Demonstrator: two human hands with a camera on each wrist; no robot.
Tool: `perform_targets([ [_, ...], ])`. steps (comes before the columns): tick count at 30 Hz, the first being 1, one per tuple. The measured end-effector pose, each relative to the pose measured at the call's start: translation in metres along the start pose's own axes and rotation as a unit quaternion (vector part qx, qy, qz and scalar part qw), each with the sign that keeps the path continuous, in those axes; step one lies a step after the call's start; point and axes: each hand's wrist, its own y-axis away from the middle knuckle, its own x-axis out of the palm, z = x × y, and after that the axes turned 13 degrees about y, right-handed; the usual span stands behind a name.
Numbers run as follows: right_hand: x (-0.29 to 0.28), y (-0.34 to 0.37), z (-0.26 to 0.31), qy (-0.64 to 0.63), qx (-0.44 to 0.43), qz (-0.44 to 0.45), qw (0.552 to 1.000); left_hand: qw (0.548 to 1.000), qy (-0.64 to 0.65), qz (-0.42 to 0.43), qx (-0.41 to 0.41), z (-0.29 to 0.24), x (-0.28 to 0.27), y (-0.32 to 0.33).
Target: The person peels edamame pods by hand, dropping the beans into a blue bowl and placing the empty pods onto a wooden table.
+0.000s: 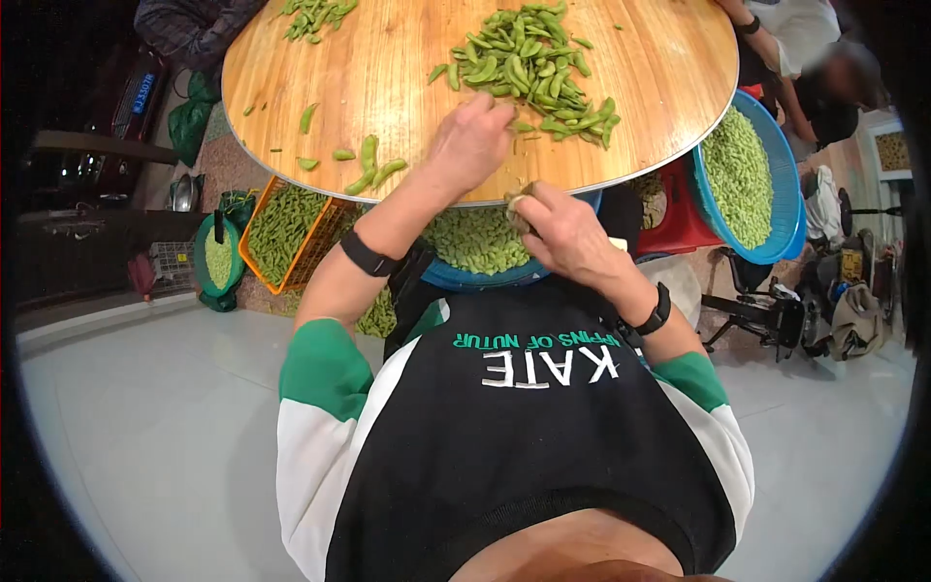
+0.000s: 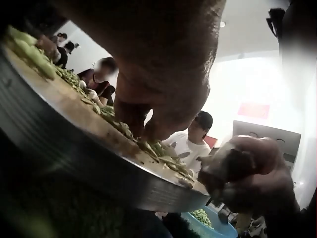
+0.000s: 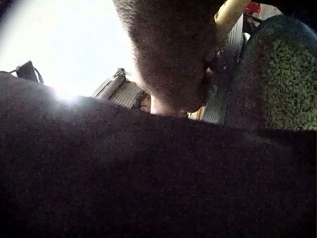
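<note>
My left hand [image 1: 472, 143] reaches over the round wooden table with fingers bent down, fingertips right at the near edge of a heap of green soybean pods [image 1: 529, 60]. Its fingertips meet the pods in the left wrist view, but I cannot tell whether they pinch one. Just off the table's near rim, my right hand [image 1: 567, 233] has its fingers curled round a small brownish-green piece [image 1: 522, 197]. A pale yellow stick-like thing [image 3: 230, 12] shows beside that hand. Below both hands, a blue basin [image 1: 485, 279] holds shelled green beans [image 1: 475, 240].
Loose pods [image 1: 369, 160] lie left on the table [image 1: 407, 58]. An orange crate [image 1: 254, 233] of pods stands at left, beside a green basin [image 1: 207, 274]. At right are a blue basket [image 1: 790, 209] of beans and a red stool [image 1: 679, 218]. Other people [image 2: 190, 144] sit around the table.
</note>
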Motion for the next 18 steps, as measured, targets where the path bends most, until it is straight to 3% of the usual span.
perform_targets([
  [4,-0.003,0.004,-0.001,-0.090,0.057,-0.010,0.994,0.996,0.046,0.051,-0.062,0.000,0.008,-0.005],
  [8,0.000,0.008,-0.008,-0.174,0.134,-0.011,0.976,0.997,0.037,0.042,-0.058,-0.007,0.004,0.001],
  [11,-0.004,0.008,-0.009,-0.352,0.233,0.025,0.906,0.995,0.049,0.042,-0.074,-0.006,0.001,0.001],
  [12,-0.005,0.008,-0.010,-0.353,0.232,0.025,0.906,0.995,0.046,0.038,-0.077,-0.004,0.000,0.001],
  [14,-0.005,0.007,-0.011,-0.416,0.294,0.009,0.860,0.995,0.041,0.033,-0.082,-0.004,0.000,0.003],
  [18,0.001,0.010,-0.011,-0.443,0.294,-0.010,0.847,0.997,0.010,0.017,-0.076,-0.016,0.000,0.004],
])
